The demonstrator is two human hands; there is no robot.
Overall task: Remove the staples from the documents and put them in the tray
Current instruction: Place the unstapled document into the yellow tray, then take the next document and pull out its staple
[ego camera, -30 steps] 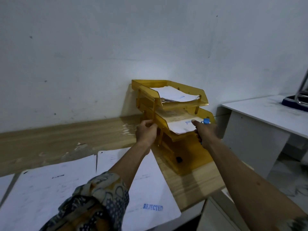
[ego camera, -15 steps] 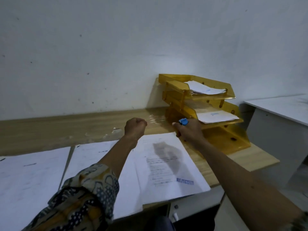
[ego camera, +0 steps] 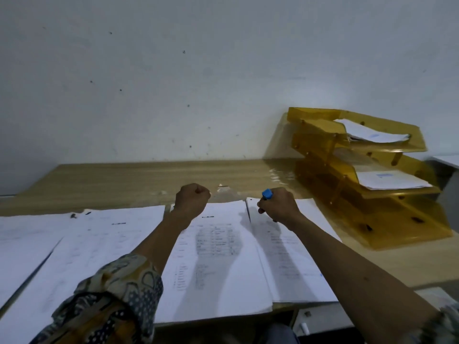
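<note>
Several printed documents (ego camera: pixel 218 259) lie side by side along the front of the wooden desk. My left hand (ego camera: pixel 191 198) is a closed fist with nothing visible in it, hovering over the top edge of the middle document. My right hand (ego camera: pixel 278 204) grips a small blue tool, likely the staple remover (ego camera: pixel 267 194), above the top left corner of the right document (ego camera: pixel 293 254). A yellow three-tier tray (ego camera: pixel 387 214) stands at the right against the wall, with papers on its top tier (ego camera: pixel 372 137) and middle tier (ego camera: pixel 392 180).
The wooden desk (ego camera: pixel 139 180) runs along a white wall. More sheets (ego camera: pixel 37 234) cover its left front. A white table edge (ego camera: pixel 447 160) shows at the far right behind the tray. A small dark object (ego camera: pixel 73 215) sits at one sheet's top.
Both hands pulled back from the tray's middle tier to the documents at the desk front. The view swung left, so the tray sits at the right.
</note>
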